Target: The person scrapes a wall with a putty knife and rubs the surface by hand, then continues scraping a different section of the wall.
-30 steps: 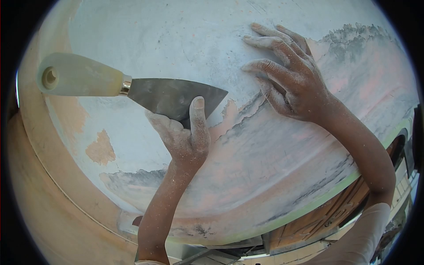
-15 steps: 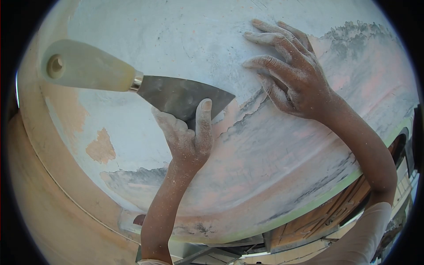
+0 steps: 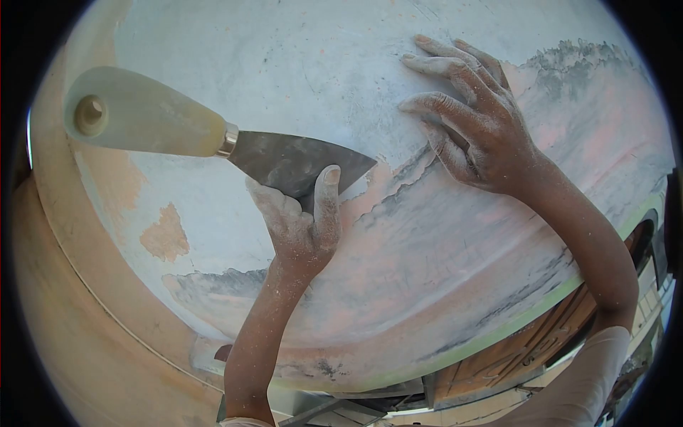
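Note:
A putty knife (image 3: 302, 160) is in my left hand (image 3: 302, 224), gripped by its metal blade. Its pale, smooth handle (image 3: 153, 114) points to the upper left, with a hole at the end. My thumb lies along the blade near its edge, while the other fingers are partly hidden under the metal. To the upper right, my right hand (image 3: 480, 117) rests on the curved panel (image 3: 413, 249), fingers spread and bent, holding no tool. White dust coats both hands. Light filler, pink areas and dark grey ragged patches cover the panel between them.
A bare tan patch (image 3: 165, 233) shows through the pale coat at left. Beyond a long curved seam lies a beige surface (image 3: 64, 313). Below the panel's greenish edge are a brown wooden door (image 3: 512, 349) and other background structures.
The putty knife has shifted slightly down in view, its handle tilting a little. My right hand sits slightly farther right, still spread on the panel.

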Demonstrator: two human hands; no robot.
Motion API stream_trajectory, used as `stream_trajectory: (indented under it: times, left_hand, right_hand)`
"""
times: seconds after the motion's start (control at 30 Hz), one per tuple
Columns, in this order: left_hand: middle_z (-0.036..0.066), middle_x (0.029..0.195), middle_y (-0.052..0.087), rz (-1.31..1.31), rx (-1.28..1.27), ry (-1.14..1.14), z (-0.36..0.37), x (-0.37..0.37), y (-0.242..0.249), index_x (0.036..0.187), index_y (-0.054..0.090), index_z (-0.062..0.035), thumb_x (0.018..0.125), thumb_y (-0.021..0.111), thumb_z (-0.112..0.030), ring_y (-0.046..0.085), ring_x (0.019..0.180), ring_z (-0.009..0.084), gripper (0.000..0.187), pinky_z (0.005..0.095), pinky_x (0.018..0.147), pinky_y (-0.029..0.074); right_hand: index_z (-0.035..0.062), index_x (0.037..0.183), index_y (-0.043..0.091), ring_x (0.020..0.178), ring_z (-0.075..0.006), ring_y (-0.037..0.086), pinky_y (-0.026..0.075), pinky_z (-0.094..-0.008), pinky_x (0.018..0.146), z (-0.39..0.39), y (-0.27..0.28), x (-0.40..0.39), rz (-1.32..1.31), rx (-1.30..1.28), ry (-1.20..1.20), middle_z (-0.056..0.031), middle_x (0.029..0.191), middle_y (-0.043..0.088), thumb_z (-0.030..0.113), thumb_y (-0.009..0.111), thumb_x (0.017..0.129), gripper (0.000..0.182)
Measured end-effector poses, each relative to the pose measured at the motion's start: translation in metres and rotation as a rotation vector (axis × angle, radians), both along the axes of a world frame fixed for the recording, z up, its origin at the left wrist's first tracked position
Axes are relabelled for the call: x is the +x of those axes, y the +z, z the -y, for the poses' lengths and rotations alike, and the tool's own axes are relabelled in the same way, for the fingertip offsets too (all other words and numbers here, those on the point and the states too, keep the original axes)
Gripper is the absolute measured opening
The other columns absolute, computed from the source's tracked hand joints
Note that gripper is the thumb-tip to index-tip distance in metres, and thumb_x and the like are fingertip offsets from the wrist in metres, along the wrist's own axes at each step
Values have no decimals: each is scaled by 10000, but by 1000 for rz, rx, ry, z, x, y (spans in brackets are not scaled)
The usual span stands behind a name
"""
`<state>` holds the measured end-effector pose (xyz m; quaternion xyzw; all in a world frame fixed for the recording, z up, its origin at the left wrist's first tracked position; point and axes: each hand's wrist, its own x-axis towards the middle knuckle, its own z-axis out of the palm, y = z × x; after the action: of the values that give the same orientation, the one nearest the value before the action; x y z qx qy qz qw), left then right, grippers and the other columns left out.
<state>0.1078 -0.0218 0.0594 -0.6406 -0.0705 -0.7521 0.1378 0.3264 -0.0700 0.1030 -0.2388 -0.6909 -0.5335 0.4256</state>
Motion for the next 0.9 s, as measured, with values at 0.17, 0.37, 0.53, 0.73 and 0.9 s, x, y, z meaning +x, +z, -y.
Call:
stream_trajectory:
  times: [0.17,0.37,0.53,0.73,0.9]
  left_hand:
    - [189,978,462,-143,104,290,-5,-9,-1,1135,466,74,835,604,-62,470,875,278,357,538,935,313]
    - [191,1013,438,-97,-77,125,-3,-11,-3,1187,347,105,840,605,-49,466,864,255,460,449,888,380]
    - [185,1022,424,-70,-201,46,0,-11,-5,1219,275,122,840,604,-36,462,851,236,526,394,857,426]
    - [111,877,428,-51,-66,195,-1,-13,-3,1192,371,79,826,589,-1,451,801,220,434,471,894,414]
    - [80,774,387,137,-14,-129,-2,2,-2,1077,575,-19,792,609,-1,429,745,221,287,617,905,363]
  right_hand:
    - [136,965,641,1269,-271,414,288,-492,1068,0,-1,0,1,-1,-5,-78,1241,538,52,648,725,254]
    - [133,964,642,1268,-271,413,294,-489,1066,-2,-1,-1,-5,11,0,-84,1234,540,49,645,731,248]
    - [134,958,642,1271,-267,410,290,-490,1069,-2,-1,-1,8,-5,1,-87,1235,538,42,641,732,244]
    - [133,953,640,1273,-265,407,285,-497,1072,-2,-2,-1,12,5,4,-81,1237,538,46,650,730,239]
    - [137,969,633,1292,-265,381,275,-503,1080,-2,-3,0,15,-11,-10,-77,1264,523,81,660,733,245]
